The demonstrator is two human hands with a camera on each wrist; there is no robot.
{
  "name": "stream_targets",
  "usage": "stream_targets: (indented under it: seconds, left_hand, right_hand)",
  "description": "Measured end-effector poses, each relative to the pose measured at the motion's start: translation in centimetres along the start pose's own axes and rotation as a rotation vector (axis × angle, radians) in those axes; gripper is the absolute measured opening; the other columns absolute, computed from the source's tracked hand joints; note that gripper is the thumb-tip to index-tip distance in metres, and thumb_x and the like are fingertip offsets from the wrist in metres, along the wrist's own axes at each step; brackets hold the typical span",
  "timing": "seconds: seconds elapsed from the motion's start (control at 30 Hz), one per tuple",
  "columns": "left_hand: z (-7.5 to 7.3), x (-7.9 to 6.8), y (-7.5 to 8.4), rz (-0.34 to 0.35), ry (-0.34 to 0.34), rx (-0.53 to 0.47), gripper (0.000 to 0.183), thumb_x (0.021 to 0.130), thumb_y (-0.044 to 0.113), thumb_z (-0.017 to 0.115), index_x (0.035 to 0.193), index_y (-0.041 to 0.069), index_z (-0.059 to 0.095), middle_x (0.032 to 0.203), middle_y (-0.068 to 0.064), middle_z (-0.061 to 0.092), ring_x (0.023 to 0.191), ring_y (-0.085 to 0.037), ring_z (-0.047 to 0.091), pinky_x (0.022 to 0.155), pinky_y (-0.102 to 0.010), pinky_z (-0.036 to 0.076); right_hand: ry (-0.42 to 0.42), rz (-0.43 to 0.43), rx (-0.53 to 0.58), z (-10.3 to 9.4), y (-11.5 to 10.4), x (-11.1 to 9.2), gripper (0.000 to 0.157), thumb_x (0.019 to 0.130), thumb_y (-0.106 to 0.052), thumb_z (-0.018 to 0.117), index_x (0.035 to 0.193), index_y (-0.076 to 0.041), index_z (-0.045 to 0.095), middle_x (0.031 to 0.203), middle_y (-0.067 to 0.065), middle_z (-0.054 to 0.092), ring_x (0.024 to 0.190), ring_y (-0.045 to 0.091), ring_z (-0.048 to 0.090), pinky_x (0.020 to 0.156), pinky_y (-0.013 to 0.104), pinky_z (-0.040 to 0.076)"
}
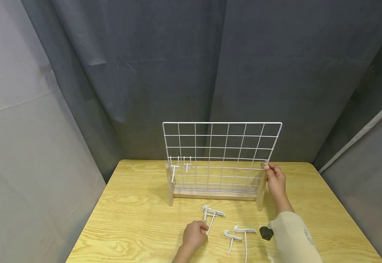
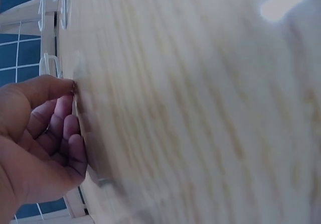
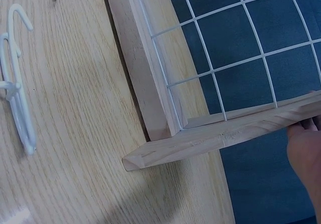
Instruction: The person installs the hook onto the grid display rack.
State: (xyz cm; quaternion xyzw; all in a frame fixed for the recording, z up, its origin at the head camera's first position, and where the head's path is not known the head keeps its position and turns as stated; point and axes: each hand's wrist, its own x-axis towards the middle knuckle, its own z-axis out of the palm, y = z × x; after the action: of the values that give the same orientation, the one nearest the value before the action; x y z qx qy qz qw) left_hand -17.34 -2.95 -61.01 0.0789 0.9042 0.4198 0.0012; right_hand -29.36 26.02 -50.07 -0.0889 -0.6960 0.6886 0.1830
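A hook [image 1: 212, 220] touches the left hand [image 1: 195, 234], the wire rack [image 1: 222, 167] the right hand [image 1: 277, 179]

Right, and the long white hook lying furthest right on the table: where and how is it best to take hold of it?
I would pinch the long white hook around the middle of its stem, coming from above and from the right. The stem is slim and straight, running toward the near side, away from the crossbar; the shorter hook lies close on the left.
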Motion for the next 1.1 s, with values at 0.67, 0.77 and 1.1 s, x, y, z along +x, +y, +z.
stream_targets:
  seconds: [0.67,0.77,1.1]
  left_hand:
    - [2.3,0.4,0.0,-0.039,0.204,0.014,0.029,0.06,0.006,0.084,0.086,0.013,0.073,0.073,0.01,0.063,0.065,-0.006,0.055,0.058,-0.026,0.048]
    - [2.4,0.4,0.1,-0.045,0.222,0.031,0.026,0.062,0.005,0.082,0.084,0.014,0.073,0.069,0.013,0.061,0.061,-0.003,0.053,0.053,-0.024,0.046]
    - [1.9,0.5,0.6,-0.045,0.212,0.007,0.02,0.068,-0.007,0.068,0.079,0.01,0.072,0.061,0.012,0.057,0.051,0.0,0.048,0.045,-0.017,0.041]
  right_hand:
    - [-0.002,-0.006,0.054,0.0,-0.1,0.0,0.039,0.098,-0.016,0.048,0.125,0.011,0.045,0.096,-0.019,0.057,0.097,0.006,0.051,0.085,0.018,0.043]
    - [-0.01,0.008,0.044,0.1,0.1,0.0,0.04,0.098,-0.018,0.048,0.127,0.009,0.044,0.102,-0.013,0.057,0.099,0.007,0.051,0.086,0.019,0.043]
    - [-0.011,0.027,0.035,-0.1,0.3,0.2,0.041,0.098,-0.018,0.047,0.129,0.01,0.042,0.126,0.02,0.045,0.1,0.008,0.048,0.089,0.02,0.042]
